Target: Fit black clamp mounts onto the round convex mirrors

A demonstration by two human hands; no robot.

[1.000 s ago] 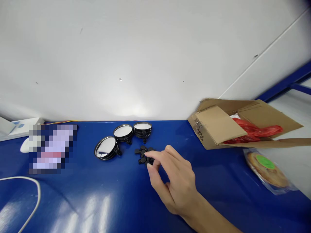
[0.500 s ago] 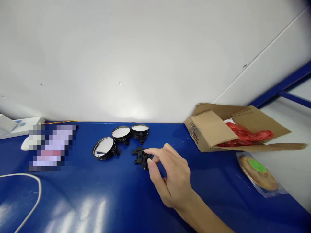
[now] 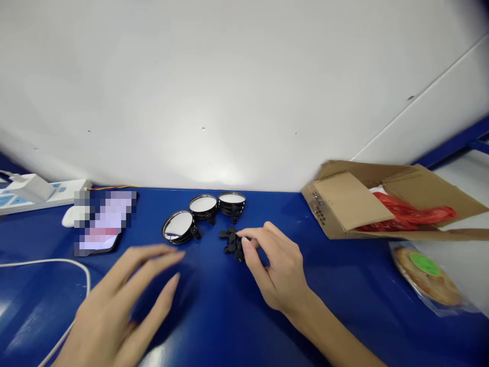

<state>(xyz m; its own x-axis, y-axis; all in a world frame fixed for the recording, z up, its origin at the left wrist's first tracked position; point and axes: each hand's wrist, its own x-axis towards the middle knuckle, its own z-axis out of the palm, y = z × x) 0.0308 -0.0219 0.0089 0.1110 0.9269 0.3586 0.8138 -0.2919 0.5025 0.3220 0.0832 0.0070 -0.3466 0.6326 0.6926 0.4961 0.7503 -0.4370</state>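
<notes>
My right hand (image 3: 278, 267) is at a small pile of black round-headed plastic pieces (image 3: 231, 244). Its thumb and index fingertips come together in a pinch at the pile's right side; what lies between them, if anything, is hidden. My left hand (image 3: 114, 300) hovers over the table at lower left, its fingers apart and holding nothing. Beyond the pile, small round mirrors with black rims and stubby black mounts sit in three groups: a left stack (image 3: 178, 226), a middle stack (image 3: 203, 205) and a right stack (image 3: 232, 200).
A cardboard box (image 3: 321, 211) holding a red plastic bag (image 3: 416, 211) stands open at right. A wrapped round pastry (image 3: 428, 275) lies before it. At left are a phone (image 3: 109, 221), a white earbud-like case (image 3: 72, 216), a power strip (image 3: 72, 191) and a white cable (image 3: 87, 278).
My left hand has come into view from the lower left. The camera has turned slightly left, so everything sits further right. My right hand keeps its place at the pile.
</notes>
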